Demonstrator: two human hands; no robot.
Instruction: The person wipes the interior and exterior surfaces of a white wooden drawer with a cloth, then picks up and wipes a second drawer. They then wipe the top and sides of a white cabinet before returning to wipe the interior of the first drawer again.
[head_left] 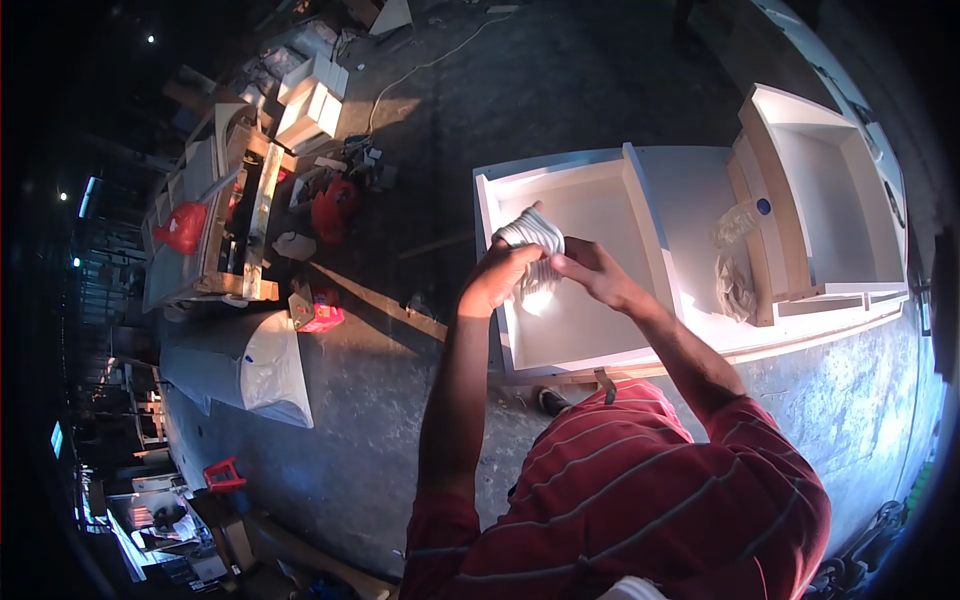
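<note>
A white ribbed cloth (pixel 535 240) is bunched between my two hands, over the left compartment of a white cabinet (pixel 648 220). My left hand (pixel 497 272) is closed around its lower left side, and a fingertip shows at the cloth's top edge. From the right, my right hand (pixel 597 274) pinches the cloth's edge with thumb and fingers. Bright sunlight falls on the lower end of the cloth. Part of my left hand is hidden behind the folds.
Inside the cabinet's middle section lie a clear bottle with a blue cap (pixel 740 220) and a crumpled wrapper (pixel 735 290). To the left stands a wooden bench (pixel 262 215) with a red plastic bag (pixel 182 227). A red box (pixel 316 310) and a red stool (pixel 223 474) rest on the floor.
</note>
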